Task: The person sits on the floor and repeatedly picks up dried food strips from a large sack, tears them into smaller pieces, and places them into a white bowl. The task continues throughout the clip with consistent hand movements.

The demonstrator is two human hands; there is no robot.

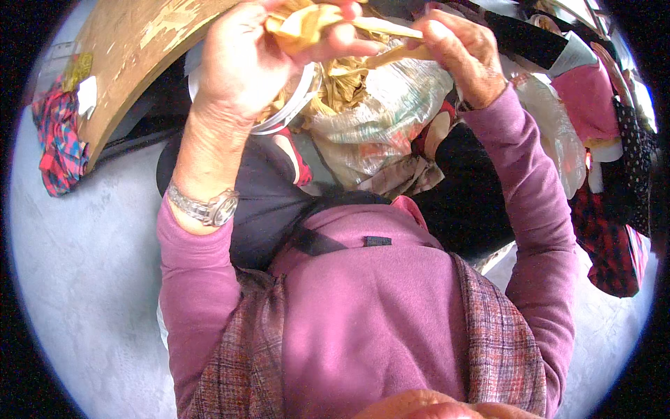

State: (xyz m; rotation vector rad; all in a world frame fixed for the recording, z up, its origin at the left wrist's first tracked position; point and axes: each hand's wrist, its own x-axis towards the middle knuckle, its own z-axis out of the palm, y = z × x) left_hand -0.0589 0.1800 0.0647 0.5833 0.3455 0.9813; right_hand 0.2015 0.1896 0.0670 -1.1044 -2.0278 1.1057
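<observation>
Near the top edge my left hand (246, 63), with a metal watch on its wrist, holds a bunch of pale yellow dried leaf strips, perhaps corn husks (298, 26). One strip runs across to my right hand (460, 57), which pinches its end between thumb and fingers. Below the hands a plastic sack (387, 115) stands between my knees with more crumpled dried strips (343, 86) in its mouth. Partly behind my left hand is a white-rimmed round container (288, 118) with similar strips inside. The upper part of the held bunch is cut off by the frame.
A curved-looking wooden board (125, 68) with worn patches lies at upper left, and a checked cloth (60, 141) hangs by its end. To the right are a clear plastic bag (547, 120), a pink cloth (586, 99) and other piled fabrics. Grey floor shows on both sides.
</observation>
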